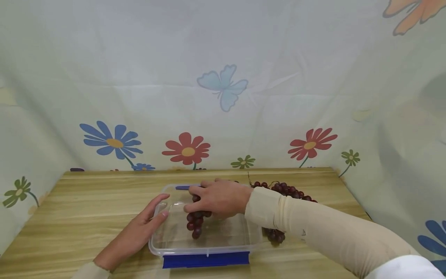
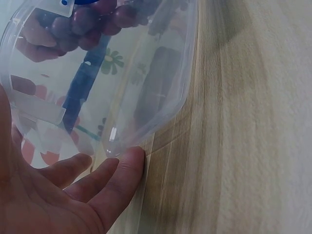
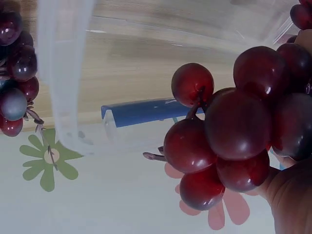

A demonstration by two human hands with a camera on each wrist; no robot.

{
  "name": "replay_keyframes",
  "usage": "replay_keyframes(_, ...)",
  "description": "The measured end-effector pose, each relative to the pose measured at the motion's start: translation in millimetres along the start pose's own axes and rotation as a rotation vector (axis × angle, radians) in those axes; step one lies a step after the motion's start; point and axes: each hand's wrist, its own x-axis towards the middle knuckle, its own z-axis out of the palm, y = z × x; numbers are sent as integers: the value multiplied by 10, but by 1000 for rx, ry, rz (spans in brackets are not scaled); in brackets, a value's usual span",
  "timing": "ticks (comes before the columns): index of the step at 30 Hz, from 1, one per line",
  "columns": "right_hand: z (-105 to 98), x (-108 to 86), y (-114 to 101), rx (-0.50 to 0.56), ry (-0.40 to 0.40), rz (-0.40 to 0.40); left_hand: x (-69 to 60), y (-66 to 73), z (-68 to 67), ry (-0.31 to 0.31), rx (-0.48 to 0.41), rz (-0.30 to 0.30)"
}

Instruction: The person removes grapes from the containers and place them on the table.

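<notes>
In the head view, my right hand (image 1: 223, 197) holds a bunch of dark red grapes (image 1: 196, 224) over a clear plastic box (image 1: 205, 251). Close up in the right wrist view, the grapes (image 3: 237, 124) hang from the fingers, some of which are hidden behind the fruit. My left hand (image 1: 141, 226) grips the box at its left side, thumb over the rim. From the left wrist, the fingertips (image 2: 129, 163) touch a lower corner of the box wall (image 2: 156, 107). Blue clip flaps line the box's front and back sides.
More grapes (image 1: 289, 190) lie on the wooden table (image 1: 104, 201) right of the box, partly behind my right sleeve. Another cluster (image 1: 275, 235) shows below that forearm. A flower-printed cloth (image 1: 139, 97) rises behind the table's back edge and at both sides.
</notes>
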Motion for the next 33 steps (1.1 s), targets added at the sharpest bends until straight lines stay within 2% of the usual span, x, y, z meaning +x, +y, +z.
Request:
replay_keyframes(15, -120, -224, 109, 88, 76, 20, 5, 3, -4, 5, 1, -3)
replay_keyframes(24, -228, -433, 203, 159, 116, 45, 7, -7, -1, 11, 35, -6)
replay_keyframes(33, -242, -677, 259, 209, 139, 63, 14, -17, -2, -3, 24, -24)
